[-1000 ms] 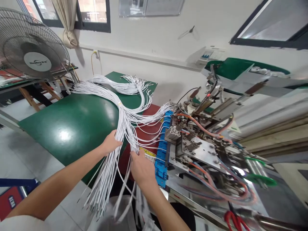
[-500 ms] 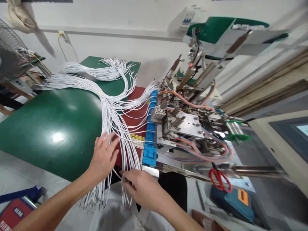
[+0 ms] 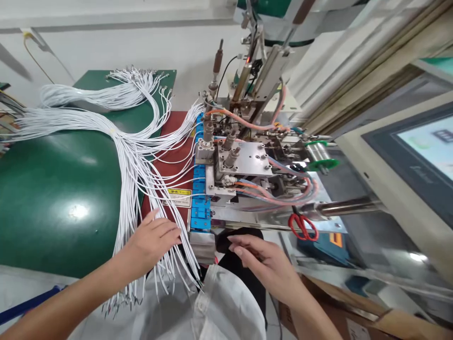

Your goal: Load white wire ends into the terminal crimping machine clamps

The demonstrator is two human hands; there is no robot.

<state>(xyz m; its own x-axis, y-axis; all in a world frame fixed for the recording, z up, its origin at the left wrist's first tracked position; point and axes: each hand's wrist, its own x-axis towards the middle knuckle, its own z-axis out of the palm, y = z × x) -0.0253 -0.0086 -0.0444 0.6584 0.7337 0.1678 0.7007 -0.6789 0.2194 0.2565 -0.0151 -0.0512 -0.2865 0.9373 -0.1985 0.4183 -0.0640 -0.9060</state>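
Head view: the left hand's [image 3: 152, 243] fingers reach loosely over the white wires [image 3: 128, 177], lower middle of the frame; their undersides are hidden, so I can't tell whether they pinch any strands. Further right, the right hand [image 3: 269, 264] hangs half curled, thumb and forefinger slightly apart, nothing visible between them. The wires spread across the green table [image 3: 53, 189] at left, some reaching the blue fixture [image 3: 200, 210] near centre. Beside that sits the metal machine [image 3: 246, 158], red-handled scissors [image 3: 303, 227] lower right of it.
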